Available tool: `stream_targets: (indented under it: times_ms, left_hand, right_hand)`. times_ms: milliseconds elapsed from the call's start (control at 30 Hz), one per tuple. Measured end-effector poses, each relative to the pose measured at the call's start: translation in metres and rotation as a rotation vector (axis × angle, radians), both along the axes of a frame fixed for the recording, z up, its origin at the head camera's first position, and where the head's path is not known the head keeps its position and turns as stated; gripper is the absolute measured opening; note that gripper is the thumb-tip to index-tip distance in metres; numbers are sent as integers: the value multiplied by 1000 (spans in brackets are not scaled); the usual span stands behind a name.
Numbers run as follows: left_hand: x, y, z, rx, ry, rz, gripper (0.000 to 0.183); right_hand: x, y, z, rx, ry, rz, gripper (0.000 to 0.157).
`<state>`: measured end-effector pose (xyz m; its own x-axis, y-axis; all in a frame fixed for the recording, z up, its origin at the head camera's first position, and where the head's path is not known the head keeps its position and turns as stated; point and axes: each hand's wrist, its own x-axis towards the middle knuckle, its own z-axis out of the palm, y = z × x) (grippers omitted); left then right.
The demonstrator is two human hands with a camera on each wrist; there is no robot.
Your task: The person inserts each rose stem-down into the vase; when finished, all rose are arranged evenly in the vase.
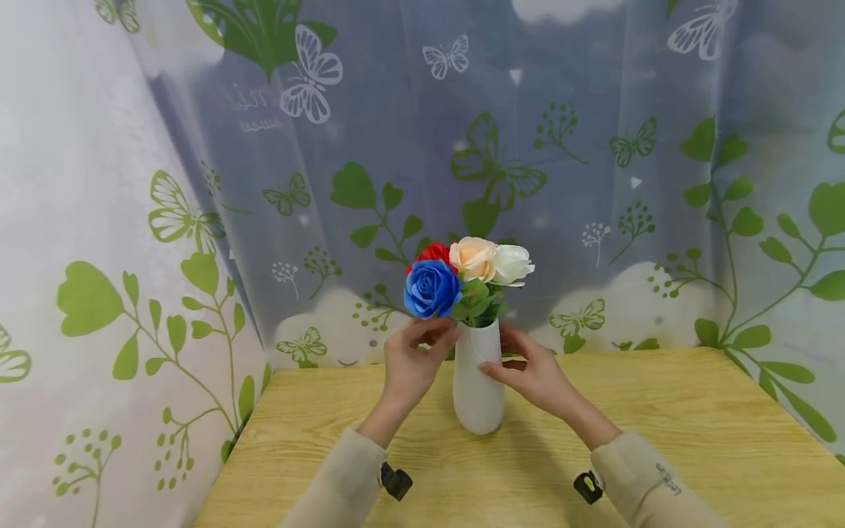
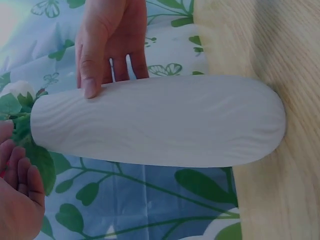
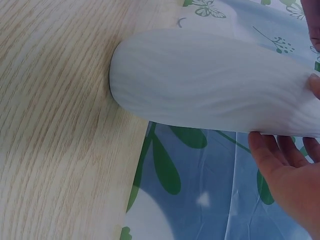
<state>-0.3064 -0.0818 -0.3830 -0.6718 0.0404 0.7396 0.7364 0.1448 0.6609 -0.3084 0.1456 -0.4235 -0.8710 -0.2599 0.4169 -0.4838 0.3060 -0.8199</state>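
Observation:
A white ribbed vase (image 1: 478,381) stands upright on the wooden table, holding a blue rose (image 1: 432,289), a red rose (image 1: 433,255), a peach rose (image 1: 474,258) and a white rose (image 1: 512,265). My right hand (image 1: 536,374) grips the vase's upper right side, thumb in front and fingers behind; the left wrist view shows that thumb (image 2: 90,87) on the vase wall. Just below the blue rose, my left hand (image 1: 412,363) has bent fingers beside the vase rim and green leaves (image 2: 40,162). Whether it pinches a stem I cannot tell.
The wooden table (image 1: 317,440) extends around the vase. Behind it and at both sides hang curtains (image 1: 396,110) printed with butterflies and leaves. Each wrist carries a small black camera (image 1: 396,482) near the sleeve cuff.

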Motion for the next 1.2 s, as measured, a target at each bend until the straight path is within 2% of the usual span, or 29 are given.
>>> stream_targets:
  times_ms: [400, 667, 800, 933, 1033, 1200]
  left_hand:
    - [-2, 18, 18, 53, 72, 63, 8]
    - [-3, 20, 24, 3, 118, 105, 18]
    - [-7, 20, 24, -7, 98, 116, 20]
    - [-8, 20, 24, -6, 74, 111, 14]
    - [-9, 22, 20, -11, 81, 114, 12]
    - [-11, 27, 9, -136, 169, 219, 27]
  right_hand:
    - [0, 0, -3, 7, -18, -9, 73]
    - [-1, -1, 0, 11, -6, -9, 74]
    - [-1, -1, 2, 9, -5, -11, 74]
    - [0, 0, 1, 15, -16, -18, 73]
    - [1, -1, -1, 13, -21, -18, 73]
    - [0, -2, -2, 2, -7, -11, 72]
